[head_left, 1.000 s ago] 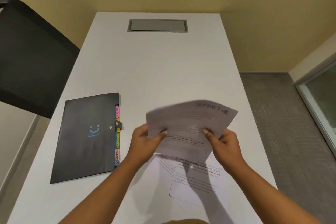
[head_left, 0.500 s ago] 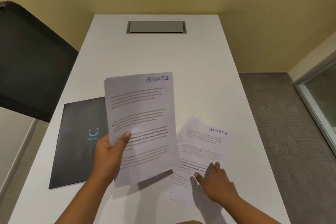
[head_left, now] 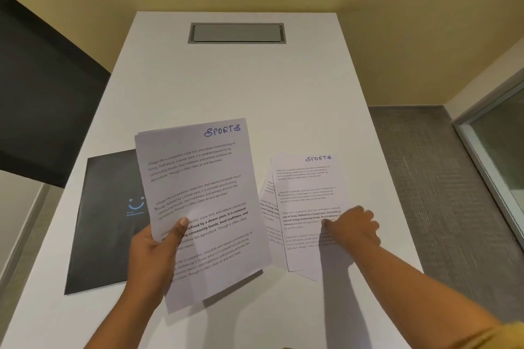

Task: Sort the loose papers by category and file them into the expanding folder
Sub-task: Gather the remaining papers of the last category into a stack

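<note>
Soft, warm indoor light falls from overhead, moderate rather than bright. The white tabletop [head_left: 235,88] reads pale grey with no glare. The held sheet [head_left: 198,201] throws a dark strip of shadow along its lower right edge. The right hand [head_left: 354,228] and its forearm cast a soft grey shadow over the flat papers [head_left: 306,178] and the tabletop. Print on the held sheet is crisp, while the smaller print on the flat papers is soft. The right hand is slightly blurred and the left hand [head_left: 154,252] is sharper. The 2 long tabletop edges splay outward with wide-angle distortion. The black folder [head_left: 107,221] shows little surface detail.
</note>
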The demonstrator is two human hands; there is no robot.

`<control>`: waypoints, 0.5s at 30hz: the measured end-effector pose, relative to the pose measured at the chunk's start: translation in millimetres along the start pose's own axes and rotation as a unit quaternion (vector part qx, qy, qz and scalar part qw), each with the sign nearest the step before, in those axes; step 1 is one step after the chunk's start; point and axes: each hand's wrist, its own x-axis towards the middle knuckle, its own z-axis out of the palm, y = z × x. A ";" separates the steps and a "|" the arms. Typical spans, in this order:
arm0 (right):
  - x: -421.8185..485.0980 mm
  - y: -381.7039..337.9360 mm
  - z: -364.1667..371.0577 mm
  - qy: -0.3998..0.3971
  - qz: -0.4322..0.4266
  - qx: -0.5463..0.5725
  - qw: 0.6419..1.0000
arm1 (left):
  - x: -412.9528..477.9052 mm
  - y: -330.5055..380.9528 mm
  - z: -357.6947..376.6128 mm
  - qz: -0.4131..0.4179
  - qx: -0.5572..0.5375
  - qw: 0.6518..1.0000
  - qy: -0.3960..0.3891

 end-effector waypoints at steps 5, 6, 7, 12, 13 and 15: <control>11.0 -4.3 -1.8 -0.028 0.084 0.041 0.995 | 1.6 -6.5 -5.6 -0.007 0.020 1.000 0.022; 15.0 -2.7 -1.9 -0.030 0.093 0.063 0.993 | 1.7 -7.4 -6.6 -0.006 0.024 0.999 0.026; 17.9 -0.4 -2.7 -0.033 0.100 0.081 0.991 | 1.9 -7.9 -7.5 -0.004 0.029 0.999 0.029; 24.5 17.9 -8.3 -0.026 0.059 0.074 0.995 | 6.3 -3.1 -5.7 -0.003 0.025 0.999 0.031; 24.5 21.7 -9.0 -0.020 0.049 0.080 0.995 | 7.2 -1.7 -4.7 -0.003 0.023 0.999 0.030; 21.4 28.5 -10.7 -0.008 0.025 0.104 0.994 | 8.2 0.8 -1.5 -0.003 0.015 0.999 0.028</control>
